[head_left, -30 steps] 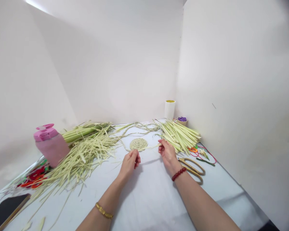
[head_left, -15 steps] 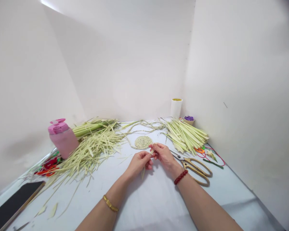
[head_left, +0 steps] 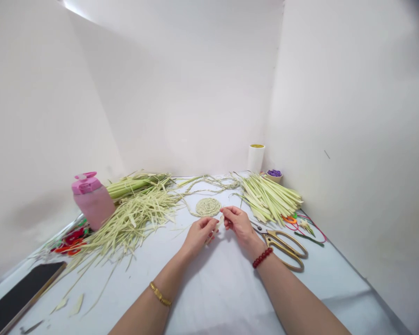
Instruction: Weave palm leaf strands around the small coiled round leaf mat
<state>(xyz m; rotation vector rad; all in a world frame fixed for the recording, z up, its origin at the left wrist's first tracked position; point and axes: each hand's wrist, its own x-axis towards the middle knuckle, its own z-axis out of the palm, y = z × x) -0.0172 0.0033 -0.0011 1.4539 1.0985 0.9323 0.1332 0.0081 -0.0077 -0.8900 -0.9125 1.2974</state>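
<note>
Fingers of my left hand (head_left: 199, 235) are closed on a pale green leaf strip (head_left: 220, 223), just in front of a flat round coil (head_left: 208, 207) of braided plant fibre. My right hand (head_left: 238, 224) is pinched closed beside it, at the upper end of the same strip. The strip spans the small gap between the hands. A braided cord (head_left: 188, 208) trails from the coil toward the back of the table. Large gold-handled scissors (head_left: 288, 249) lie by my right wrist, blades partly hidden behind it.
Left: a heap of shredded strips (head_left: 136, 216), a pink bottle (head_left: 92, 200), a black phone-like slab (head_left: 19, 293) and red-orange items (head_left: 71, 242). Right: a bundle of leaf strips (head_left: 270, 195), a white cup (head_left: 256, 159), a bowl of purple pieces (head_left: 274, 175) and coloured cords (head_left: 310, 237).
My hands have drawn slightly apart, the left shifting a little left. The strip now shows between them, and its end no longer hangs below the left hand as before.
</note>
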